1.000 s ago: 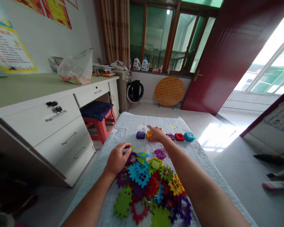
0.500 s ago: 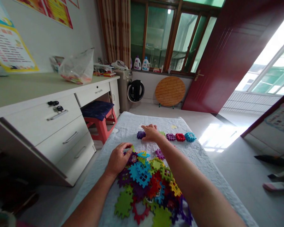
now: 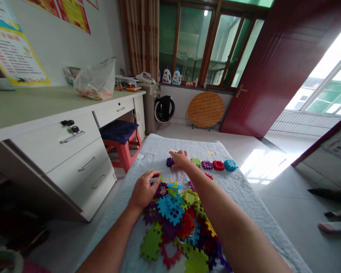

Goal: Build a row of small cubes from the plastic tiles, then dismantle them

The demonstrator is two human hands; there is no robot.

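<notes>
My right hand (image 3: 179, 159) reaches palm down over the far row of gear-edged plastic blocks, fingers apart, thumb and forefinger beside a purple block (image 3: 169, 162). Whatever lies under the palm is hidden. To its right in the row are a green block (image 3: 196, 162), a purple lattice block (image 3: 207, 165), a red block (image 3: 218, 165) and a blue block (image 3: 230, 165). My left hand (image 3: 146, 189) rests at the upper left of a heap of toothed plates, curved with thumb and fingers apart, its tips by a yellow-green plate (image 3: 161, 178). A blue plate (image 3: 170, 208) tops the heap.
The blocks lie on a pale cloth-covered table (image 3: 125, 220). Left of it stand a red stool (image 3: 125, 151) and a white desk (image 3: 74, 140) bearing a plastic bag (image 3: 95, 83). Beyond are a washing machine (image 3: 150, 102), a round wooden board (image 3: 206, 110) and a red door (image 3: 252, 76).
My right hand has shifted slightly left along the row, and more of the green block shows. My left hand stays by the heap. The view has turned a little.
</notes>
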